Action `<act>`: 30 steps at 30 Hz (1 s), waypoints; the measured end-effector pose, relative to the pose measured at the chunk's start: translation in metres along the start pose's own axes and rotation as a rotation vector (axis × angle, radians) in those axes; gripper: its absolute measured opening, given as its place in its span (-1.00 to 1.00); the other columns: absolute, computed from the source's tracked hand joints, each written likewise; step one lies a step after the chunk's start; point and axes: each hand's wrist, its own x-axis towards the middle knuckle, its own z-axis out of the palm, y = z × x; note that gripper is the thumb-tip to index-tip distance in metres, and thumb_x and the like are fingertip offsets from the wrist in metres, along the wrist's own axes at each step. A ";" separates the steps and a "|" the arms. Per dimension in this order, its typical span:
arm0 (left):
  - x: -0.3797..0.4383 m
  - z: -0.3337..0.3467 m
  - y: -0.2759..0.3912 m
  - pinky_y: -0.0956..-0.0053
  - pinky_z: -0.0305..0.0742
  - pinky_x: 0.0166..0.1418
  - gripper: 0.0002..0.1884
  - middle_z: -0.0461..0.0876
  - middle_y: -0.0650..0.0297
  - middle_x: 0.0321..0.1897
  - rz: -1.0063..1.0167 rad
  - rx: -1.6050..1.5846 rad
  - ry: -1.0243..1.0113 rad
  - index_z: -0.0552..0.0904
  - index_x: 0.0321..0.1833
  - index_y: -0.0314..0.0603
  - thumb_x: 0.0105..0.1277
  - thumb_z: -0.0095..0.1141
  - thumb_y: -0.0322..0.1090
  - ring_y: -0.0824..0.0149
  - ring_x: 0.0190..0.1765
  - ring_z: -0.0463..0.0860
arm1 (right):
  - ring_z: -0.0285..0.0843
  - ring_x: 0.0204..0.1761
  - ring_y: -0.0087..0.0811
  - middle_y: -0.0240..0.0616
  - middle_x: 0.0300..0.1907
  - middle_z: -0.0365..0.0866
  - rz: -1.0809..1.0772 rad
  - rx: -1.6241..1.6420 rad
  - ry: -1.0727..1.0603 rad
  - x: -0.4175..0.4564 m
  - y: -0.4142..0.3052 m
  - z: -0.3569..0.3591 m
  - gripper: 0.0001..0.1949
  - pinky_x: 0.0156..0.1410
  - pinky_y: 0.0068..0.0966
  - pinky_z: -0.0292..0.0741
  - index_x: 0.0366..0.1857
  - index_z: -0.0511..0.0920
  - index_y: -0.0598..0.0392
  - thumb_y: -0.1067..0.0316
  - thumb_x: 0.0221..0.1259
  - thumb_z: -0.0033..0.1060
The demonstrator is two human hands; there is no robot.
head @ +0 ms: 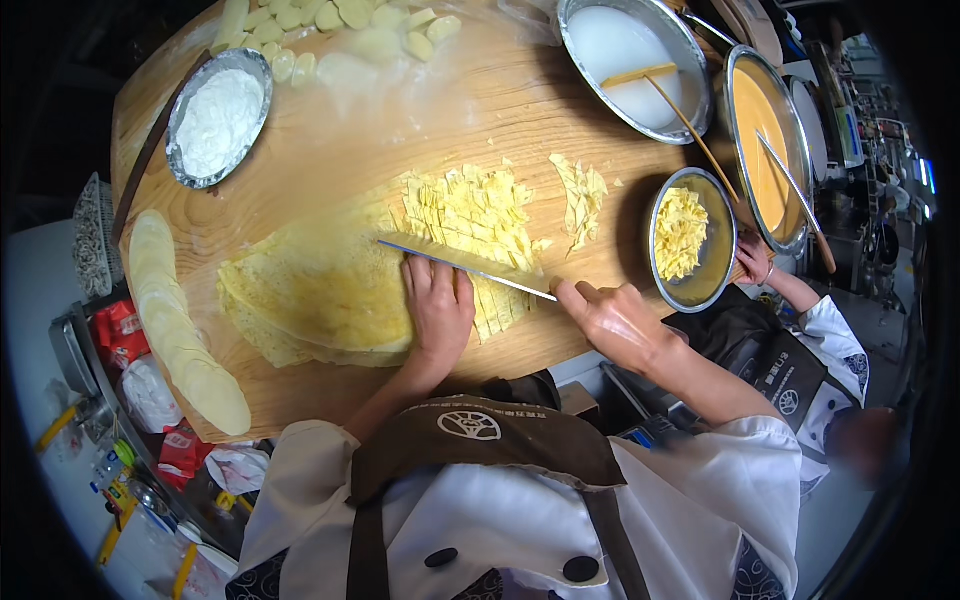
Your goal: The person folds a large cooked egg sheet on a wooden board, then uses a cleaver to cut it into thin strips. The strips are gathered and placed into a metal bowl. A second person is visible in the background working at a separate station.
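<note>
My right hand [619, 322] grips the handle of a broad kitchen knife [480, 266], its blade lying slantwise across a stack of thin yellow crepes [322, 292]. Fingers of my left hand [439, 311] press down on the stack, close against the near side of the blade. To the left of the knife the crepes are folded and uncut. Beyond and to its right, the stack is cut into small strips and squares [469, 210]. A loose bunch of cut pieces [581, 199] lies apart, further right on the wooden board [360, 142].
A steel bowl [694, 292] holds more cut pieces. Behind it stand basins of white liquid [622, 52] and orange batter [765, 112]. A flour bowl [221, 124], overlapping dough rounds [184, 322] and dough pieces [352, 15] occupy the left and far board. A co-worker's hand [752, 259] is at right.
</note>
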 end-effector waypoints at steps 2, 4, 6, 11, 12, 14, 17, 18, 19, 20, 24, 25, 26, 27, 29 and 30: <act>-0.002 -0.002 0.006 0.02 0.31 0.16 -0.65 0.45 -0.11 0.04 0.067 0.107 0.043 0.55 0.04 -0.40 0.16 0.18 -0.54 -0.14 0.08 0.41 | 0.61 -0.50 -0.12 -0.16 -0.40 0.56 0.011 0.004 0.048 -0.005 -0.003 -0.004 -0.54 -0.45 -0.27 0.53 0.09 0.37 0.15 0.54 0.01 0.10; 0.000 -0.008 0.008 0.03 0.33 0.20 -0.70 0.44 -0.08 0.04 0.047 0.054 0.037 0.56 -0.01 -0.35 0.17 0.17 -0.52 -0.16 0.12 0.40 | 0.61 -0.51 -0.13 -0.16 -0.40 0.55 0.023 0.019 0.077 -0.007 -0.004 -0.009 -0.54 -0.45 -0.29 0.54 0.09 0.38 0.15 0.53 0.00 0.11; -0.001 -0.011 0.007 0.04 0.33 0.22 -0.72 0.43 -0.08 0.04 0.053 0.026 0.035 0.57 -0.03 -0.34 0.18 0.17 -0.51 -0.17 0.14 0.40 | 0.61 -0.51 -0.15 -0.17 -0.41 0.55 0.048 0.042 0.091 -0.008 -0.003 -0.015 -0.55 -0.45 -0.30 0.55 0.08 0.39 0.15 0.53 0.00 0.11; -0.001 -0.012 0.004 -0.01 0.31 0.13 -0.68 0.44 -0.14 0.02 0.124 0.084 0.035 0.56 0.00 -0.40 0.16 0.19 -0.53 -0.21 0.03 0.39 | 0.62 -0.49 -0.23 -0.21 -0.43 0.53 -0.021 -0.021 0.039 -0.003 -0.004 -0.011 -0.58 -0.46 -0.36 0.54 0.07 0.40 0.16 0.51 0.03 0.10; -0.001 -0.011 0.003 -0.02 0.31 0.12 -0.67 0.45 -0.15 0.02 0.118 0.073 0.016 0.56 0.01 -0.40 0.16 0.18 -0.53 -0.22 0.02 0.40 | 0.62 -0.49 -0.24 -0.22 -0.43 0.52 -0.033 -0.044 0.025 -0.002 -0.005 -0.007 -0.59 -0.46 -0.37 0.53 0.06 0.41 0.17 0.50 0.04 0.10; -0.001 -0.009 -0.001 -0.03 0.31 0.11 -0.67 0.45 -0.16 0.01 0.106 0.051 -0.024 0.55 0.02 -0.42 0.17 0.18 -0.52 -0.22 0.00 0.40 | 0.62 -0.49 -0.27 -0.23 -0.44 0.52 -0.020 -0.053 0.020 0.000 -0.006 -0.003 -0.60 -0.46 -0.38 0.53 0.05 0.41 0.17 0.50 0.06 0.09; 0.000 -0.010 0.001 -0.04 0.31 0.10 -0.65 0.45 -0.17 0.01 0.086 0.058 -0.033 0.55 0.04 -0.43 0.17 0.17 -0.51 -0.23 -0.01 0.40 | 0.62 -0.49 -0.28 -0.22 -0.43 0.51 -0.029 -0.061 0.005 0.003 -0.005 -0.001 -0.63 -0.46 -0.39 0.53 0.03 0.42 0.17 0.49 0.07 0.09; -0.001 -0.009 0.001 -0.04 0.32 0.10 -0.65 0.45 -0.18 0.01 0.088 0.065 -0.034 0.55 0.04 -0.43 0.17 0.17 -0.51 -0.23 -0.01 0.40 | 0.63 -0.48 -0.28 -0.22 -0.43 0.51 -0.034 -0.063 -0.001 0.004 -0.005 0.000 -0.64 -0.46 -0.39 0.53 0.02 0.42 0.17 0.49 0.07 0.09; -0.002 -0.008 -0.001 -0.04 0.32 0.11 -0.65 0.46 -0.18 0.01 0.089 0.072 -0.035 0.55 0.04 -0.43 0.17 0.17 -0.51 -0.24 -0.01 0.40 | 0.63 -0.48 -0.27 -0.21 -0.43 0.51 -0.034 -0.059 -0.001 0.005 -0.005 -0.001 -0.64 -0.46 -0.38 0.53 0.01 0.41 0.18 0.50 0.07 0.09; -0.003 -0.008 -0.002 -0.04 0.32 0.11 -0.65 0.46 -0.18 0.01 0.091 0.079 -0.036 0.55 0.04 -0.43 0.17 0.17 -0.51 -0.24 -0.01 0.40 | 0.63 -0.48 -0.26 -0.21 -0.42 0.50 -0.035 -0.055 -0.002 0.005 -0.005 -0.002 -0.65 -0.46 -0.38 0.53 0.00 0.40 0.18 0.50 0.07 0.09; -0.002 -0.005 -0.005 -0.03 0.33 0.10 -0.66 0.46 -0.19 0.01 0.111 0.093 -0.043 0.55 0.04 -0.43 0.19 0.16 -0.50 -0.24 -0.01 0.40 | 0.63 -0.47 -0.21 -0.18 -0.42 0.50 -0.013 -0.041 -0.107 0.013 -0.006 0.003 -0.65 -0.46 -0.37 0.53 -0.01 0.37 0.21 0.50 0.07 0.08; -0.001 -0.006 -0.004 -0.03 0.33 0.10 -0.67 0.46 -0.19 0.01 0.120 0.087 -0.060 0.55 0.04 -0.43 0.19 0.16 -0.50 -0.24 -0.01 0.41 | 0.64 -0.47 -0.21 -0.17 -0.42 0.50 -0.025 -0.016 -0.047 0.012 -0.004 0.010 -0.65 -0.45 -0.36 0.53 -0.01 0.37 0.22 0.50 0.06 0.07; -0.002 -0.006 -0.004 -0.03 0.33 0.10 -0.67 0.47 -0.19 0.00 0.129 0.082 -0.076 0.55 0.04 -0.43 0.20 0.15 -0.50 -0.24 -0.02 0.41 | 0.64 -0.46 -0.20 -0.16 -0.41 0.50 -0.039 0.007 0.014 0.011 -0.001 0.024 -0.65 -0.45 -0.35 0.53 -0.01 0.36 0.23 0.50 0.06 0.07; -0.001 -0.007 -0.003 -0.01 0.35 0.13 -0.70 0.48 -0.15 0.01 0.116 0.096 -0.084 0.56 0.01 -0.42 0.20 0.16 -0.50 -0.22 0.02 0.42 | 0.64 -0.45 -0.19 -0.16 -0.41 0.50 -0.064 0.027 0.085 0.012 0.002 0.034 -0.64 -0.45 -0.34 0.53 -0.01 0.36 0.23 0.50 0.06 0.06; -0.001 -0.009 0.001 0.03 0.39 0.18 -0.75 0.50 -0.09 0.03 0.092 0.122 -0.099 0.58 -0.05 -0.39 0.21 0.17 -0.48 -0.19 0.08 0.44 | 0.63 -0.45 -0.15 -0.12 -0.37 0.52 -0.018 0.056 0.079 0.002 0.004 0.041 -0.65 -0.43 -0.27 0.53 0.01 0.37 0.19 0.49 0.08 0.04; -0.002 -0.011 0.001 0.05 0.40 0.19 -0.76 0.51 -0.06 0.03 0.099 0.111 -0.087 0.59 -0.06 -0.37 0.20 0.18 -0.48 -0.16 0.09 0.45 | 0.63 -0.45 -0.15 -0.12 -0.36 0.52 -0.017 0.084 0.103 -0.001 0.008 0.042 -0.65 -0.43 -0.25 0.52 0.02 0.37 0.18 0.49 0.09 0.04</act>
